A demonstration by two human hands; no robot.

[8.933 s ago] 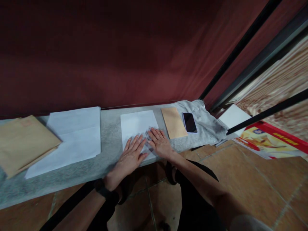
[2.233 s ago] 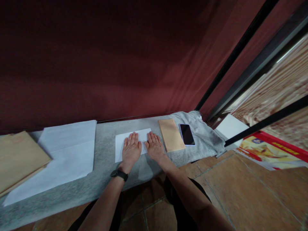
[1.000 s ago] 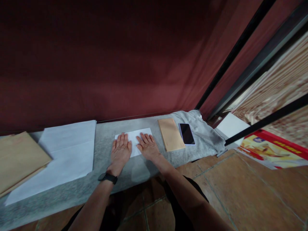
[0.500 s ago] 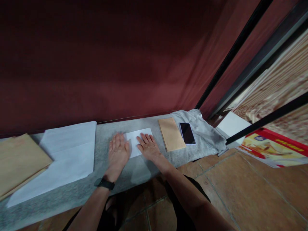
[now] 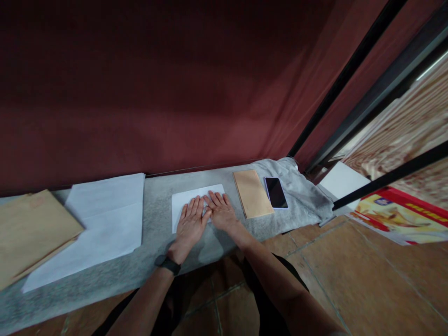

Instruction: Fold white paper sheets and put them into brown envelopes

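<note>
A small white sheet of paper (image 5: 178, 203) lies on the grey cloth-covered bench (image 5: 157, 200). Flat on its middle, fingers stretched out, rests my left hand (image 5: 191, 221), with a dark watch on the wrist. My right hand (image 5: 221, 211) lies palm down over the sheet's right part, fingers spread. The two thumbs meet or nearly meet. Both hands hide much of the paper's lower half. Just right of them is a brown paper packet or envelope (image 5: 252, 193), and beyond it a phone (image 5: 276, 192) with a dark screen.
Large white sheets (image 5: 108, 214) lie on the left of the bench, partly under big brown envelopes (image 5: 35, 233). A dark red wall (image 5: 175, 140) rises behind. Black poles (image 5: 350, 70), a white box (image 5: 341, 181) and a red-and-yellow carton (image 5: 402, 214) stand at the right, above the tiled floor.
My left hand has slid right, from the sheet's left edge onto its middle, beside my right hand. My right hand stays nearly in place. The view has shifted slightly.
</note>
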